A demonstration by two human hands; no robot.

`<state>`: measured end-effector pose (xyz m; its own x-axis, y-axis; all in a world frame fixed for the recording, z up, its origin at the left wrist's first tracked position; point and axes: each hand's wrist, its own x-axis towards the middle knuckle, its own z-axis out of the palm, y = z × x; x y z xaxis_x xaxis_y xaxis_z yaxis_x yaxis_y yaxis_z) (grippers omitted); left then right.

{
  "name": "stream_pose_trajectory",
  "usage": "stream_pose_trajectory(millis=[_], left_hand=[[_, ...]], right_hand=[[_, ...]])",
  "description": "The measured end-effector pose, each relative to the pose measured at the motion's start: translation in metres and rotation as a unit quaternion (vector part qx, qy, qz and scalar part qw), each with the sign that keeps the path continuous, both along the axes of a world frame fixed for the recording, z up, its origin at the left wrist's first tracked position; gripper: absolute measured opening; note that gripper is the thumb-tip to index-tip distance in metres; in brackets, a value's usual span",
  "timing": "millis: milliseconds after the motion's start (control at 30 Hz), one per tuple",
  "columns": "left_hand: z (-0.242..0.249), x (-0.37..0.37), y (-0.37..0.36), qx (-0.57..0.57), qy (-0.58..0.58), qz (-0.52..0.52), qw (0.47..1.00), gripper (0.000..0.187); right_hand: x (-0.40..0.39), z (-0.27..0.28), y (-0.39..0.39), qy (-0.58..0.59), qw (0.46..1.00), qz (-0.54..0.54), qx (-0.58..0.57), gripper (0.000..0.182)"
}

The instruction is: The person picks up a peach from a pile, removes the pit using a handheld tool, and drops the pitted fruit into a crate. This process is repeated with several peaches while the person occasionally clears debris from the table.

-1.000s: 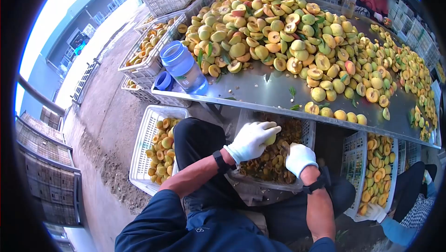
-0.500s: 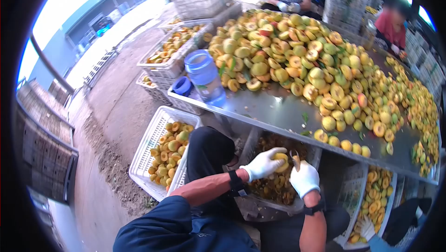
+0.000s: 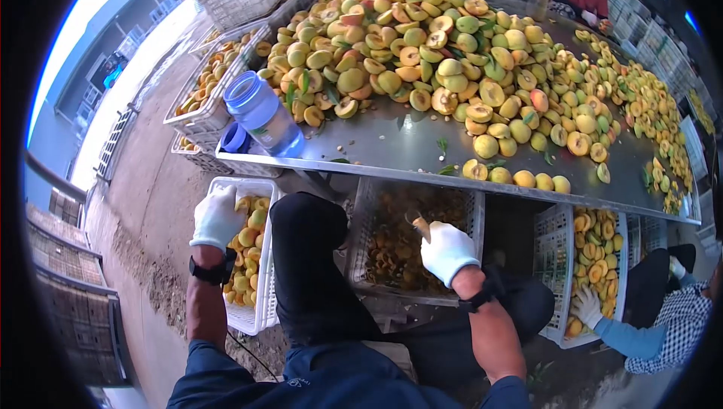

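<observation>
My left hand (image 3: 218, 218), in a white glove, is over the left side of a white plastic crate (image 3: 266, 288) that holds peach halves (image 3: 246, 239). Its fingers point down and away from me, and I cannot see whether they hold a fruit. In my white-gloved right hand (image 3: 449, 252) is a pitting tool (image 3: 422, 227) with a wooden handle and a curved metal tip. The hand grips it above a crate (image 3: 361, 221) of dark, wet-looking scraps under the table edge. No fruit is at the tool's tip.
A metal table (image 3: 376, 141) bears a large heap of yellow peaches (image 3: 452, 55), many halved. A blue-tinted plastic jar (image 3: 263, 115) stands at its left corner. At right, a co-worker's gloved hand (image 3: 587, 307) rests in another crate of peaches (image 3: 595, 251). Other people sit behind the table.
My left hand has moved from beside the tool, where it held a yellow peach, left to the white crate. My right hand has shifted slightly left with the tool. The view has turned.
</observation>
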<state>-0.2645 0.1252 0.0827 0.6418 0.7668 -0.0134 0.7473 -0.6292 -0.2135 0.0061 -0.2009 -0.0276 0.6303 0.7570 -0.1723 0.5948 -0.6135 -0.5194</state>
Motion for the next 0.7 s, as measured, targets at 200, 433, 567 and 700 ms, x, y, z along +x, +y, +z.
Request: stream_pose_trajectory(millis=[200,433,567,700], left_hand=[[0.018,0.127,-0.076,-0.193,-0.231,-0.262,0.917,0.018],[-0.038,0.309,-0.142,-0.196,-0.11,-0.403,0.887,0.036],[-0.064,0.371,-0.168,-0.226,-0.052,-0.38,0.895,0.043],[-0.085,0.396,-0.178,-0.283,-0.001,-0.367,0.886,0.033]], right_hand=[[-0.003,0.0,0.007,0.029,0.997,0.041,-0.066,0.027],[-0.011,-0.006,0.0,0.047,0.986,0.139,-0.08,0.026],[-0.006,-0.009,0.001,0.082,0.98,0.161,-0.078,0.026],[0.004,-0.002,-0.002,0.086,0.985,0.133,-0.072,0.026]])
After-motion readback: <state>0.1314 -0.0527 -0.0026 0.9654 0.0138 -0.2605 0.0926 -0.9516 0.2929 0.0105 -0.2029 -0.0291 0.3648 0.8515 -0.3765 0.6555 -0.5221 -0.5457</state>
